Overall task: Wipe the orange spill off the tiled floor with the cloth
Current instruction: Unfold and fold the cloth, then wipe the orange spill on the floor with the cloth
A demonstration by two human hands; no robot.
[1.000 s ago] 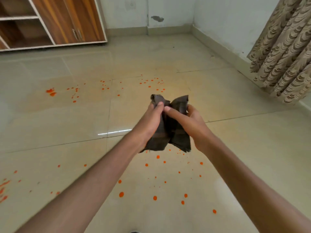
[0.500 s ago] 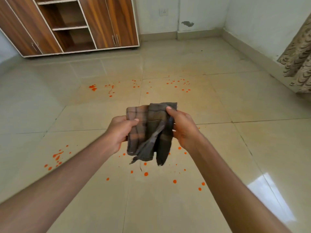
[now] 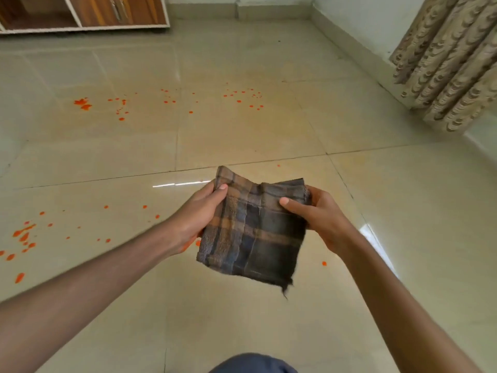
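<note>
Left hand point(image 3: 195, 215), right hand point(image 3: 324, 220): cloth point(image 3: 258, 238) between (aloft)

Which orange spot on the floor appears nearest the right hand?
The lone orange spot beside the right forearm, just below the right hand that grips the brown-and-blue plaid cloth; the other spots lie scattered to the left or farther ahead.

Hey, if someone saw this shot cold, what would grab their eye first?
The plaid cloth, centre frame, held spread above the floor by the left hand and right hand pinching its top corners. Bright orange drops dot the pale tiled floor beyond it, with a denser cluster at the left edge. A patterned curtain hangs upper right.
</note>
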